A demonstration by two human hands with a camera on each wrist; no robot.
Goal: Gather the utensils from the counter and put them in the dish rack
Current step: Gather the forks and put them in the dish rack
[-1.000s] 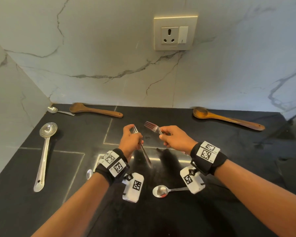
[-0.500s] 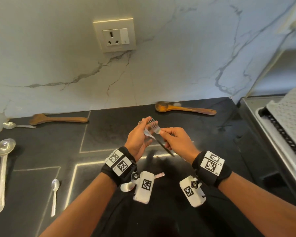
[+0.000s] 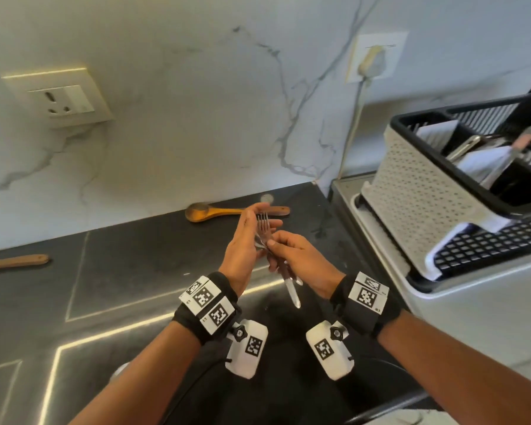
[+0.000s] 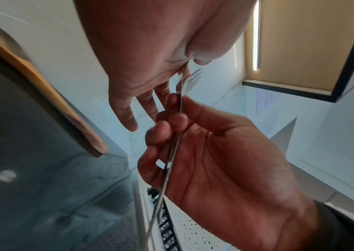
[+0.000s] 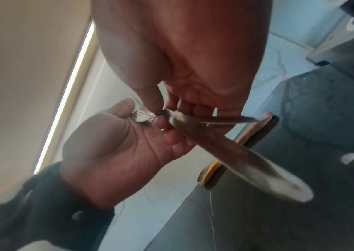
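Observation:
Two steel forks (image 3: 262, 226) are bunched together above the black counter (image 3: 129, 289), tines up and handles slanting down toward me. My right hand (image 3: 299, 256) grips both by their necks and handles. My left hand (image 3: 244, 240) stands beside them with fingers straight, its palm and fingers touching the tines. The left wrist view has the forks (image 4: 171, 161) running through the right hand (image 4: 225, 161). In the right wrist view a blurred fork handle (image 5: 247, 161) juts toward the camera. The dish rack (image 3: 423, 191), white perforated walls with a black rim, stands to the right.
A wooden spoon (image 3: 210, 211) lies by the back wall just behind my hands, and a wooden spatula handle (image 3: 16, 260) at the far left. The rack sits on a steel drainboard (image 3: 472, 302) and holds a utensil and a cloth. A wall socket (image 3: 62, 99) is at upper left.
The view has swung right, bringing the dish rack in. My left hand has opened and given up its fork; both forks are now together in my right hand.

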